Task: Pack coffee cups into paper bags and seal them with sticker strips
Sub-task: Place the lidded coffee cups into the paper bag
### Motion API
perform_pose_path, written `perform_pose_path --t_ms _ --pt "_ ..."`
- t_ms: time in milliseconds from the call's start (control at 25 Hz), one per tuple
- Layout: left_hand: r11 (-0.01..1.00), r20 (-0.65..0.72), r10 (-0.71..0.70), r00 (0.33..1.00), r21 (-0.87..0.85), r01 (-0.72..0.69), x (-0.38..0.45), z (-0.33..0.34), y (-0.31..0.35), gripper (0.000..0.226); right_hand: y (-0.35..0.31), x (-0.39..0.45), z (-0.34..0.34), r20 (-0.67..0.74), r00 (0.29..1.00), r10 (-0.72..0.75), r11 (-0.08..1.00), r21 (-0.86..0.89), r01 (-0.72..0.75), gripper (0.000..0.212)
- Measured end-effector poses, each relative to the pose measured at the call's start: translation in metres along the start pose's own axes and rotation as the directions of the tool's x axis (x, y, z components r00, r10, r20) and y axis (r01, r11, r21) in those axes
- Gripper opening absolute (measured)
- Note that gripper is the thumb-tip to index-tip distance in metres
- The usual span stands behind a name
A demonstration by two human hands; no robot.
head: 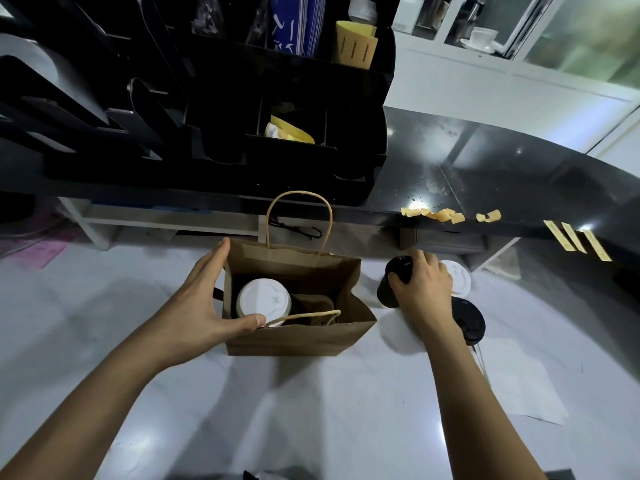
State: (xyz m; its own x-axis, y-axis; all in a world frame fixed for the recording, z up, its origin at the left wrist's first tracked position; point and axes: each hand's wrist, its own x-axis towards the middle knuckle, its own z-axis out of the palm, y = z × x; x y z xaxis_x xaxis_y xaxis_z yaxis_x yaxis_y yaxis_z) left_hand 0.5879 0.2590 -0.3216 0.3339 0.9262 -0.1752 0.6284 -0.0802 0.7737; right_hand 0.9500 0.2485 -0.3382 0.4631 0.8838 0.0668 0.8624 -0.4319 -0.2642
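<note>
Packing is sitting at the second cup. Left hand (204,299) is bracing the open paper bag (294,332) on the white bench (311,410), fingers straight along its side wall, thumb on the near rim. A white-lidded cup (264,299) is standing in the bag's left half. Right hand (420,284) is curling its grip round a black cup (394,282) just right of the bag. The next move probably calls for lifting that cup into the free right half; sticker strips (576,241) are waiting on the black counter (485,161).

Two bare forearms, no sleeves, left hand (204,299), right hand (424,282)
</note>
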Motion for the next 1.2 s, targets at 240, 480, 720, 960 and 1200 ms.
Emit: perform_pose_path --t_ms 240,480,720,960,1200 --pt "1.000 0.004 0.009 1.000 -0.004 -0.009 0.001 0.001 -0.002 0.128 0.003 0.014 0.005 0.113 0.992 0.060 0.980 -0.193 -0.037 0.082" --pt "1.000 0.011 0.011 1.000 -0.010 -0.011 0.001 0.000 -0.002 0.127 0.004 0.014 0.011 0.164 0.984 0.064 0.966 -0.257 -0.020 0.072" --pt "0.999 0.023 0.021 1.000 -0.027 -0.020 0.002 0.000 -0.002 0.127 0.002 0.005 0.016 0.168 0.985 0.028 0.980 -0.199 0.007 0.084" --pt "0.999 0.020 0.032 0.999 -0.018 -0.032 0.002 0.001 -0.005 0.125 -0.010 -0.014 0.002 0.149 0.986 0.072 0.997 0.024 -0.077 0.082" --pt "0.999 0.020 0.040 0.999 -0.010 -0.040 0.001 0.002 -0.005 0.124 -0.026 -0.032 -0.049 0.039 0.999 0.022 0.927 0.373 -0.035 0.080"
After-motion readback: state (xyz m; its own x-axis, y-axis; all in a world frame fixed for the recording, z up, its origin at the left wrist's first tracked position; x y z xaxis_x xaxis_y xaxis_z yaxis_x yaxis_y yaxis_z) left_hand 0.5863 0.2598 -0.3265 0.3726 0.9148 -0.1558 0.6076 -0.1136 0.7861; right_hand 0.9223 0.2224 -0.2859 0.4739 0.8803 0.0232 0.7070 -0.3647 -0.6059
